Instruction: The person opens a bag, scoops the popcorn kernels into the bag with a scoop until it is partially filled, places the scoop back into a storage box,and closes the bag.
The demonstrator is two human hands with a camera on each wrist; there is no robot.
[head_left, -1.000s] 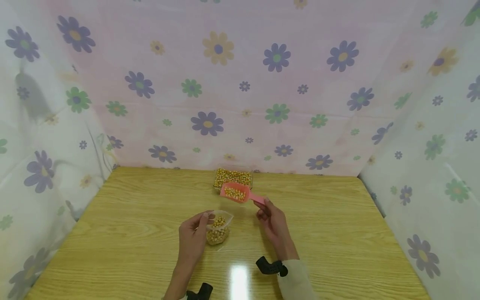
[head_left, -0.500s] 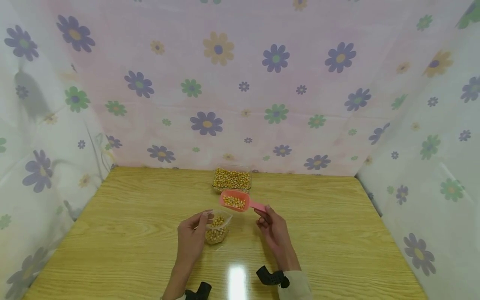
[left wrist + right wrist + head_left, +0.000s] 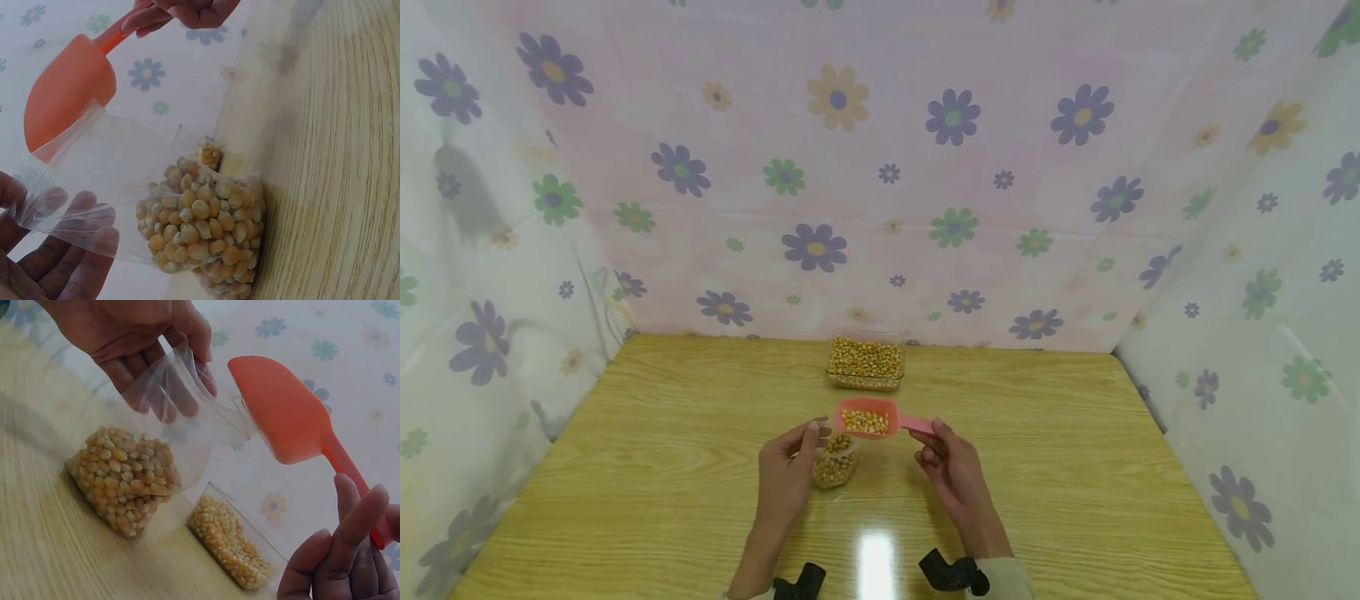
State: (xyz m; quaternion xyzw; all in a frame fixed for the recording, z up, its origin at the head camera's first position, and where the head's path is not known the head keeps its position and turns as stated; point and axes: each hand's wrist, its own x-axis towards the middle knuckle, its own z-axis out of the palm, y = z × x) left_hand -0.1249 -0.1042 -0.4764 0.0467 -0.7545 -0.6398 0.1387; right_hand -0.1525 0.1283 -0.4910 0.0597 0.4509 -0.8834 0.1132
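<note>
A clear plastic bag [image 3: 200,219], part filled with corn kernels, stands on the table with its mouth up. My left hand [image 3: 786,475] pinches the bag's top edge between thumb and finger, the other fingers lying along its side. My right hand [image 3: 955,475] grips the handle of a pink-orange scoop [image 3: 281,412], held level in the air. Corn kernels [image 3: 865,422] lie in the scoop's bowl. In the head view the bowl overlaps the bag's far rim, and in both wrist views its tip is right at the bag's mouth.
Behind the bag, a clear rectangular container [image 3: 865,384] of corn kernels stands near the back edge of the wooden table [image 3: 647,450]. Flower-patterned cloth [image 3: 880,208] hangs at the back and both sides. Each wrist carries a black camera mount [image 3: 953,573].
My right hand has brought the loaded scoop from in front of the container toward me, down to the bag's mouth. The left hand keeps its pinch on the bag almost unmoved.
</note>
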